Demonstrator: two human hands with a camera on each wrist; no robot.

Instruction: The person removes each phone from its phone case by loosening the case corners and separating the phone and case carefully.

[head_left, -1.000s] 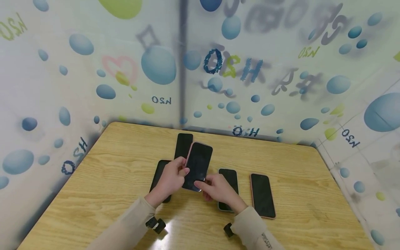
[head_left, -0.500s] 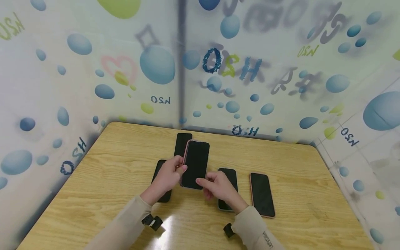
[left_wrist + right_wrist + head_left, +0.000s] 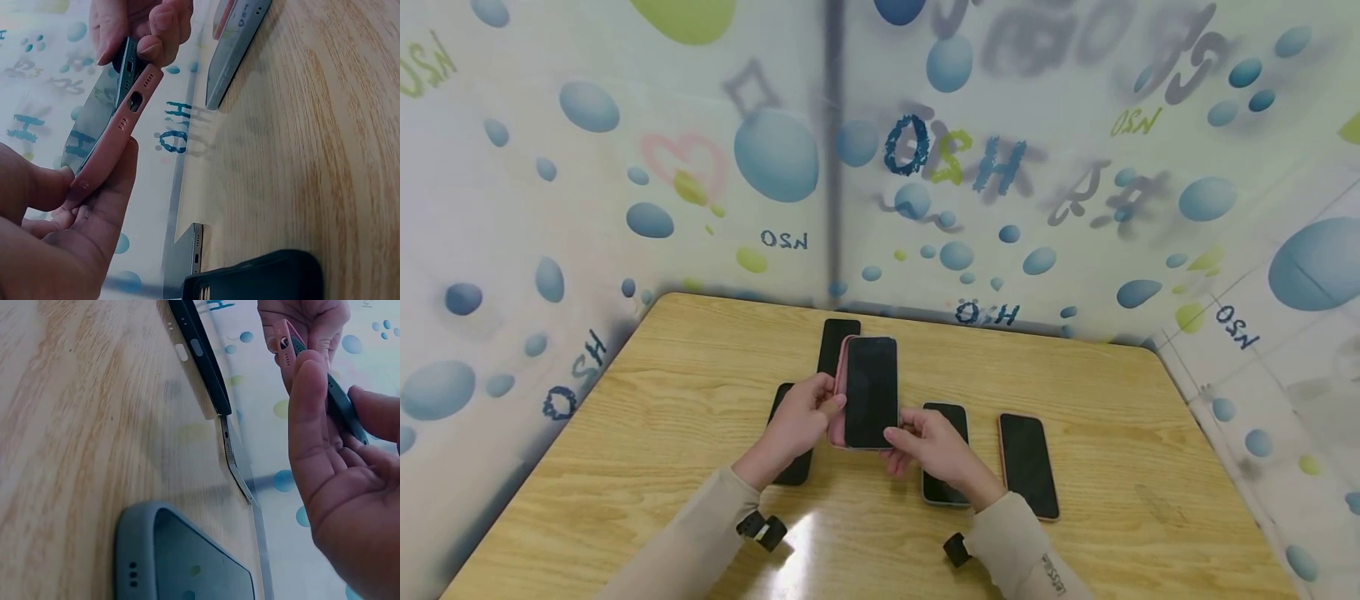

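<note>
Over the middle of the table, my left hand (image 3: 799, 418) holds a pink phone case (image 3: 838, 432) by its left side, with the thumb over the edge. A dark smartphone (image 3: 872, 392) sits partly out of that case, its right side raised and its left still inside. My right hand (image 3: 934, 446) pinches the phone near its lower right corner. In the left wrist view, a gap shows between the phone (image 3: 125, 75) and the case's port end (image 3: 119, 128). The right wrist view shows the thumb and fingers on the phone's edge (image 3: 342, 407), with the case (image 3: 285, 357) beyond.
A black phone (image 3: 838, 343) lies behind the hands, and another (image 3: 795, 468) is partly under the left hand. A grey-cased phone (image 3: 946, 490) lies beneath the right hand. Farther right is a pink-edged phone (image 3: 1030, 467). Patterned walls (image 3: 1045, 317) enclose the wooden table (image 3: 700, 375).
The phone's right side has come up out of the pink case and shifted right, exposing the case's left part. My right hand has moved slightly right; both hands keep their hold.
</note>
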